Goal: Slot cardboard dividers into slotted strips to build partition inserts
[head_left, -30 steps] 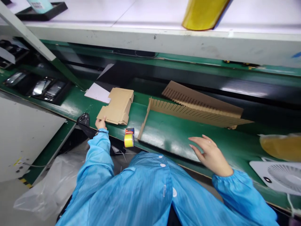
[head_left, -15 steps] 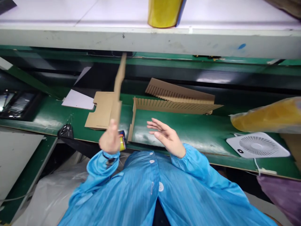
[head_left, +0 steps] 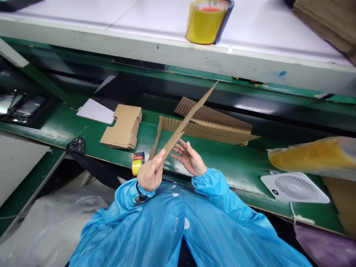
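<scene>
My left hand (head_left: 151, 172) grips the near end of a flat cardboard sheet (head_left: 186, 120), which is held on edge and slants up to the right. Just right of the sheet, my right hand (head_left: 189, 158) is open, fingers spread and palm toward the cardboard; whether its fingertips touch the sheet I cannot tell. Behind the hands, slotted cardboard strips (head_left: 222, 131) stand on the green bench, partly hidden by the sheet. Another slotted piece (head_left: 217, 113) leans behind them. Left of the sheet lies a stack of folded cardboard pieces (head_left: 124, 126).
A tape roll (head_left: 136, 167) is at the bench's front edge, left of my hand. A white fan (head_left: 296, 187) and a plastic-wrapped yellow roll (head_left: 308, 154) lie right. A shelf (head_left: 125, 37) crosses above, carrying a yellow tape roll (head_left: 207, 24).
My left hand has swung the cardboard sheet rightward, away from the stack and in front of the slotted strips. My right hand has turned its palm toward it. The view has tilted slightly.
</scene>
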### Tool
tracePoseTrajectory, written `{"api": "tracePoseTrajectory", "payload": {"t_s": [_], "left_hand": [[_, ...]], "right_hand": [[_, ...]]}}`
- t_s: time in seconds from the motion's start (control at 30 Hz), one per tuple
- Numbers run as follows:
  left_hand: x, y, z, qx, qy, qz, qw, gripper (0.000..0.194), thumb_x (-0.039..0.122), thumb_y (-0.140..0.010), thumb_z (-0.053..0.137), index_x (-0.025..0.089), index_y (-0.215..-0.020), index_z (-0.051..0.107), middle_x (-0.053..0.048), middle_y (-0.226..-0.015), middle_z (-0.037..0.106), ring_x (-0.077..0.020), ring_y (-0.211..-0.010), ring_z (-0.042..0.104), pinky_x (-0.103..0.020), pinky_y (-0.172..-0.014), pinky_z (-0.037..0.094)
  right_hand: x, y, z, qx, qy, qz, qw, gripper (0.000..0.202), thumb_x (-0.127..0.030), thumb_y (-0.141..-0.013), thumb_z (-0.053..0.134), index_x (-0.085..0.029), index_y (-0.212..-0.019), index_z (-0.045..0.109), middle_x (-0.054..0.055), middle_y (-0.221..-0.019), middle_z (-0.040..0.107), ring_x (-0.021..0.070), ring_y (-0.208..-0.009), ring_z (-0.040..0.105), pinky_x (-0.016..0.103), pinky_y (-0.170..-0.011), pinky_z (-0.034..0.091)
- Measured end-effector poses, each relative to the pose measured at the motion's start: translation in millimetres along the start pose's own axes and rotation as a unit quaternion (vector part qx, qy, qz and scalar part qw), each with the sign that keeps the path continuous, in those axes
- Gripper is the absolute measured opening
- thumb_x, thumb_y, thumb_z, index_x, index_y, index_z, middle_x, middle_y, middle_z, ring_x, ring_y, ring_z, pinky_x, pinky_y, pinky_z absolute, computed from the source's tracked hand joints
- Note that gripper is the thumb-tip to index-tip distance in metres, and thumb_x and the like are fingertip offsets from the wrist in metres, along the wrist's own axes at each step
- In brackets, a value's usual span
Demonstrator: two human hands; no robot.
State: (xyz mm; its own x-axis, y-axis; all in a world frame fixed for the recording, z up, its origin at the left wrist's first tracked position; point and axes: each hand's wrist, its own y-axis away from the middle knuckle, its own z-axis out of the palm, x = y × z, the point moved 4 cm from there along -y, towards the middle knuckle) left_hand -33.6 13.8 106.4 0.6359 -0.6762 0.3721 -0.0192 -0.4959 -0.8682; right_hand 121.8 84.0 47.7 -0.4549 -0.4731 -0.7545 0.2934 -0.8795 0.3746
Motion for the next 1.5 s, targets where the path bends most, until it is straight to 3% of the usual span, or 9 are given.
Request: {"api": "tracePoseTrajectory", "payload": {"t_s": [0.1,0.23,0.43,0.53,0.63,0.73,0.8,0.97,1.5], "left_hand": [[21,7,12.3,-0.058,-0.021,0.076,0.995,0.051,0.003,-0.092,0.043,0.014,-0.142,0.038,-0.012,-0.120,0.065,-0.0206,-0.121,0.054,-0.029,-0.089,0.057],[35,24,36.6,-0.098,-0.062,0.107,0.987,0.038,0.010,-0.096,0.035,0.011,-0.130,0.051,-0.013,-0.117,0.067,-0.0233,-0.129,0.046,-0.035,-0.095,0.054],[25,30,55.3,-0.174,0.029,0.144,0.974,0.027,0.017,-0.096,0.045,0.011,-0.118,0.059,-0.013,-0.118,0.066,-0.0233,-0.132,0.043,-0.030,-0.092,0.056],[-22,19,42.5,-0.231,0.091,0.103,0.963,0.025,0.027,-0.094,0.053,0.013,-0.112,0.061,-0.011,-0.115,0.068,-0.0214,-0.128,0.050,-0.034,-0.097,0.053],[-107,9,33.9,-0.225,0.043,-0.091,0.969,0.024,0.025,-0.094,0.051,0.014,-0.111,0.062,-0.012,-0.118,0.066,-0.0221,-0.121,0.056,-0.043,-0.103,0.047],[-175,16,55.2,-0.289,0.041,-0.226,0.929,0.033,0.028,-0.090,0.054,0.013,-0.120,0.058,-0.015,-0.128,0.060,-0.0239,-0.122,0.055,-0.043,-0.105,0.045],[-195,27,79.0,-0.344,0.078,-0.256,0.900,0.044,0.030,-0.087,0.058,0.013,-0.128,0.052,-0.017,-0.135,0.054,-0.0254,-0.128,0.050,-0.043,-0.108,0.042],[-192,44,111.5,-0.381,0.149,-0.264,0.874,0.055,0.021,-0.086,0.056,0.010,-0.138,0.041,-0.018,-0.141,0.047,-0.0260,-0.132,0.044,-0.043,-0.111,0.037],[-192,54,117.3,-0.365,0.201,-0.246,0.875,0.058,0.013,-0.087,0.046,0.015,-0.144,0.033,-0.014,-0.144,0.045,-0.0234,-0.132,0.045,-0.041,-0.109,0.041]], "right_hand": [[-15,23,5,-0.050,0.029,-0.035,0.998,0.063,-0.069,-0.071,0.063,-0.030,-0.119,0.055,0.006,-0.132,0.057,0.0249,-0.122,0.052,0.048,-0.100,0.045],[-33,54,10,-0.104,0.148,-0.096,0.979,0.069,-0.060,-0.075,0.065,-0.029,-0.134,0.043,0.007,-0.135,0.055,0.0244,-0.124,0.051,0.045,-0.105,0.041],[-40,56,-11,0.071,0.412,-0.198,0.887,0.054,-0.045,-0.086,0.056,-0.020,-0.131,0.043,0.014,-0.127,0.060,0.0254,-0.114,0.060,0.045,-0.101,0.047],[-52,63,-13,0.140,0.476,-0.204,0.844,0.051,-0.040,-0.086,0.055,-0.019,-0.131,0.045,0.013,-0.121,0.065,0.0273,-0.105,0.065,0.043,-0.085,0.057],[-60,69,3,0.151,0.499,-0.153,0.840,0.054,-0.037,-0.086,0.055,-0.020,-0.135,0.043,0.010,-0.104,0.072,0.0250,-0.075,0.071,0.033,-0.049,0.059],[-61,65,29,0.152,0.531,-0.121,0.825,0.055,-0.032,-0.086,0.053,-0.020,-0.138,0.041,0.007,-0.095,0.074,0.0193,-0.049,0.065,0.030,-0.035,0.053],[-59,60,47,0.151,0.572,-0.134,0.795,0.053,-0.028,-0.085,0.052,-0.020,-0.137,0.044,0.007,-0.097,0.074,0.0197,-0.055,0.067,0.032,-0.046,0.058],[-52,49,75,0.154,0.641,-0.139,0.739,0.050,-0.022,-0.082,0.051,-0.018,-0.132,0.049,0.008,-0.108,0.071,0.0274,-0.090,0.070,0.039,-0.072,0.059],[-51,33,101,0.151,0.688,-0.095,0.703,0.050,-0.018,-0.081,0.046,-0.014,-0.130,0.050,0.009,-0.098,0.073,0.0265,-0.087,0.070,0.037,-0.074,0.056]]}}
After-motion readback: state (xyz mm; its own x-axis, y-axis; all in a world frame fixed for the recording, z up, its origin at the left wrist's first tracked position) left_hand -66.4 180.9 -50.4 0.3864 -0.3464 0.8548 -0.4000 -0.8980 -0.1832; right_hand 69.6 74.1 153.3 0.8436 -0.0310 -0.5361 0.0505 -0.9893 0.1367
